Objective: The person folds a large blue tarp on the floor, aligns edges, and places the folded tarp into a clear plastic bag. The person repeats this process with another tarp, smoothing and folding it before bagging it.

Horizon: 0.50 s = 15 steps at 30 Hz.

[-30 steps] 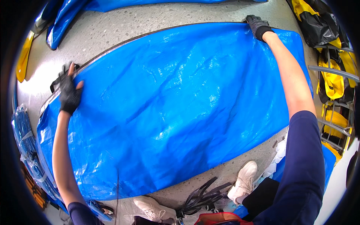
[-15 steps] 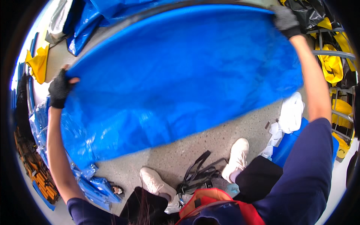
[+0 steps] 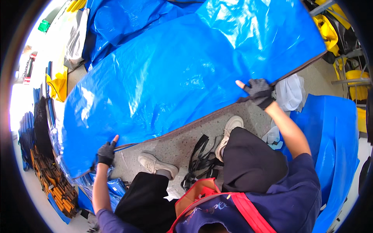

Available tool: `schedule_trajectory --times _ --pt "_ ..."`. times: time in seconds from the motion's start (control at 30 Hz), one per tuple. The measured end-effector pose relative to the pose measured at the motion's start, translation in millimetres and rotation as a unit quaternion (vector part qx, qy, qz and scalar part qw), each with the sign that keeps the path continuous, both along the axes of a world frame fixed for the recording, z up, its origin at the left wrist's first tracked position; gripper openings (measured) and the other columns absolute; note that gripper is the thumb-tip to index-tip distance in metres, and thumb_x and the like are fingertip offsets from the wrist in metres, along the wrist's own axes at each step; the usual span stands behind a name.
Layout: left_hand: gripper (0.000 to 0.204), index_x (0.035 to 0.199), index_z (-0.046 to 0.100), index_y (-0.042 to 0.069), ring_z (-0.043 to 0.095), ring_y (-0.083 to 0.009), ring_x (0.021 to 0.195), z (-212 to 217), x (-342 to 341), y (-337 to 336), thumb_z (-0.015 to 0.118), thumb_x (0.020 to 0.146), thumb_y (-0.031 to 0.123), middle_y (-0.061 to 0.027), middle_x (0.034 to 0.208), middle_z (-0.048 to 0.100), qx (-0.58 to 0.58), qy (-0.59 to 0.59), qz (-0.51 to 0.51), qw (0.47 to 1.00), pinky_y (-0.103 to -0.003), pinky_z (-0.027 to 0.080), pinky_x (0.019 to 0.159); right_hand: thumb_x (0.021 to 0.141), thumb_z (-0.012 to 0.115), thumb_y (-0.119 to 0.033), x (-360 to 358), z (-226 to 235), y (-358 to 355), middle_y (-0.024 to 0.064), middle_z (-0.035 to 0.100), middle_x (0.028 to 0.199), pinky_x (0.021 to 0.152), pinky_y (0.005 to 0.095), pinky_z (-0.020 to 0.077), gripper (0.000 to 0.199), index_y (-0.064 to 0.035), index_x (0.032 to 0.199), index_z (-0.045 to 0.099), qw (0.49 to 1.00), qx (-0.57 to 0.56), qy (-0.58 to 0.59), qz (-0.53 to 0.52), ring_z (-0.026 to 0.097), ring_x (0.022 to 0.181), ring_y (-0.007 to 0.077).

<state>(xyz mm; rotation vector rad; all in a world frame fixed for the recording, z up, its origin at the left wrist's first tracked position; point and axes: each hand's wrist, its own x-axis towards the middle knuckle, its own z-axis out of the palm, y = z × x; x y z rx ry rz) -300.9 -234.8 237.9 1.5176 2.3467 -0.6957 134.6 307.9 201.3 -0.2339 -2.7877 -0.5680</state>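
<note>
Fingers of left hand (image 3: 106, 153) and right hand (image 3: 257, 92) appear closed on the blue sheet (image 3: 167, 81); black straps (image 3: 199, 145) lie between them.

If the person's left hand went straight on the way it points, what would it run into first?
The blue sheet: the left hand is right at its near edge. Depth is unclear, so I can't tell whether it would go over or under.
</note>
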Motion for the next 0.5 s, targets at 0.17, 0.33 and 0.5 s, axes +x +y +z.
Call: schedule_trajectory --times 0.17,0.33,0.5 --pt "0.078 0.144 0.010 0.042 0.062 -0.0342 0.082 -127.4 25.0 -7.0 0.046 0.086 0.006 -0.0178 0.100 0.058 -0.186 0.013 0.071 0.980 -0.044 0.051 0.067 0.089 0.043 -0.015 21.4 -141.5 -30.2 0.0161 0.056 0.105 0.066 0.0448 0.0487 0.051 -0.0269 0.138 0.038 0.943 -0.234 -0.214 -0.099 0.060 0.083 0.0328" --pt "0.086 0.143 0.004 0.047 0.062 -0.0345 0.093 -177.0 47.5 -19.1 0.052 0.084 0.009 -0.0171 0.108 0.057 -0.225 -0.031 0.116 0.967 -0.045 0.051 0.074 0.086 0.047 -0.008 27.9 -163.2 -34.8 0.0173 0.054 0.111 0.076 0.0444 0.0487 0.055 -0.0232 0.138 0.037 0.885 -0.339 -0.281 -0.150 0.059 0.090 0.0344" --pt "0.080 0.144 0.011 0.043 0.062 -0.0338 0.090 -177.8 56.6 -14.6 0.049 0.083 0.009 -0.0171 0.103 0.059 -0.195 -0.066 0.099 0.974 -0.048 0.048 0.080 0.082 0.057 -0.032 38.2 -166.6 -24.4 0.0165 0.059 0.093 0.068 0.0471 0.0434 0.030 -0.0171 0.109 0.060 0.886 -0.341 -0.239 -0.202 0.058 0.081 0.0325"
